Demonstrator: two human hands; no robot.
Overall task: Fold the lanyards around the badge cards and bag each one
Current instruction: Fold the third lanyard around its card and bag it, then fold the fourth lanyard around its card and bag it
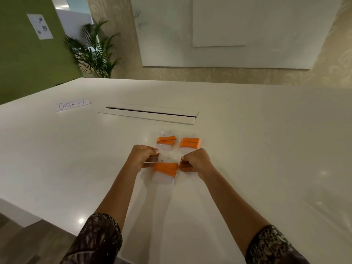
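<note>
Three bagged badges with orange lanyards lie at the frame's centre on the white table (247,149). Two bags (166,140) (190,142) sit side by side above the hands. The left hand (142,156) and right hand (196,162), fingers curled, pinch the sides of the nearest bag (165,169).

A handwritten paper strip (74,105) reading "CHECK-IN" in capital letters lies flat on the white table (247,130), toward its far left side. A sheet of paper (40,26) pinned to the green wall (22,54) carries small dark printed marks, too blurred to read.
</note>
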